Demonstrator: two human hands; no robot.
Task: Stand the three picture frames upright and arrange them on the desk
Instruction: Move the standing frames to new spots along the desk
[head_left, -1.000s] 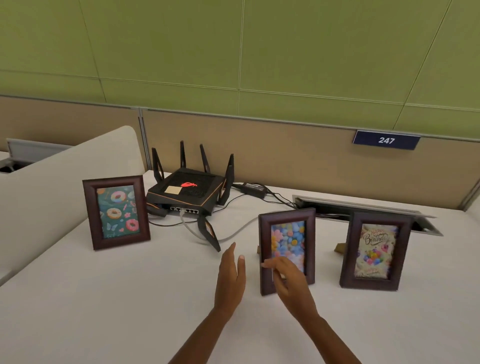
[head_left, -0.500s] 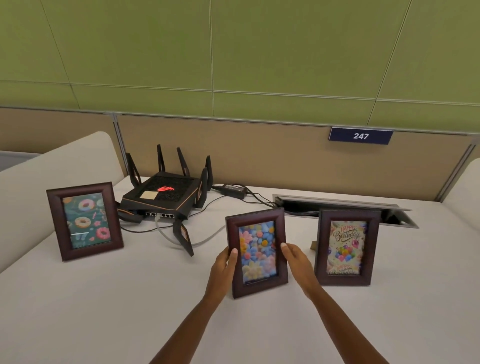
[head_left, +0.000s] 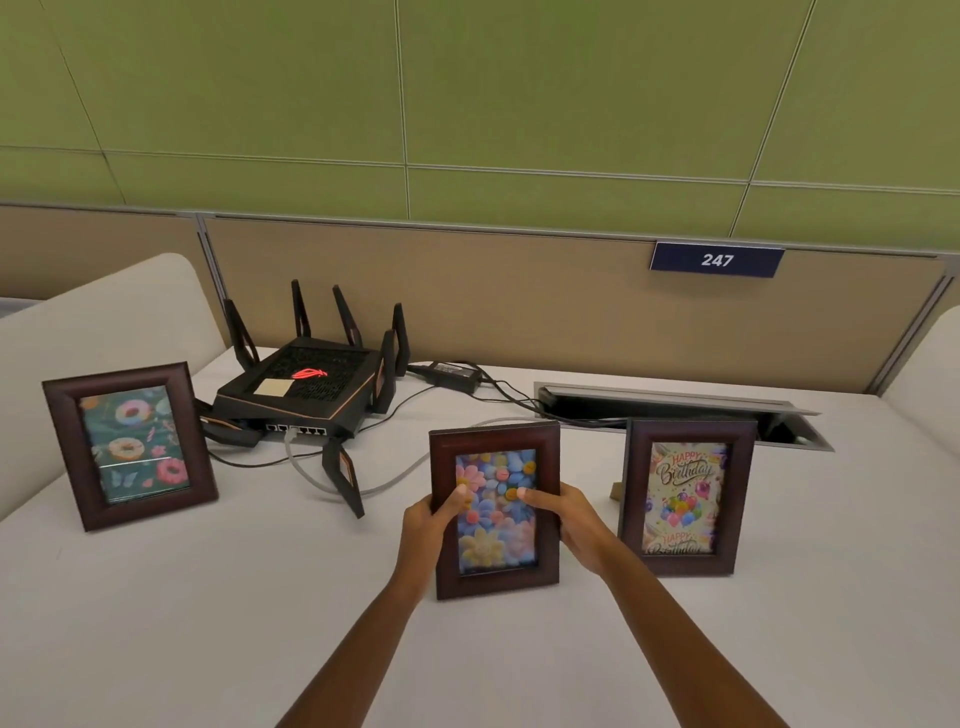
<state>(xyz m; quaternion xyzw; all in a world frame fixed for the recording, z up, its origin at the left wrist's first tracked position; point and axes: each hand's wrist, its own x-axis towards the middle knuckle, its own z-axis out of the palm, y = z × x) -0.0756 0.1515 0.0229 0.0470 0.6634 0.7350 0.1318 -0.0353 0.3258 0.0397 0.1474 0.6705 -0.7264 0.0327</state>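
Three dark wooden picture frames stand upright on the white desk (head_left: 208, 623). The doughnut frame (head_left: 127, 447) is at the left. The birthday frame (head_left: 685, 499) is at the right. Between them is the flower frame (head_left: 496, 551), near the middle of the desk. My left hand (head_left: 428, 525) grips its left edge, thumb on the glass. My right hand (head_left: 563, 519) grips its right edge, thumb also on the picture. Whether its base touches the desk I cannot tell.
A black router (head_left: 306, 389) with upright antennas sits behind the frames, with cables (head_left: 374, 483) trailing forward across the desk. A power brick (head_left: 452, 371) and an open cable hatch (head_left: 675, 410) lie at the back. A tan partition with a "247" sign (head_left: 716, 260) closes the rear.
My hands went from hovering in front of the flower frame to gripping both its sides. The frame now faces me more squarely and sits a little nearer.
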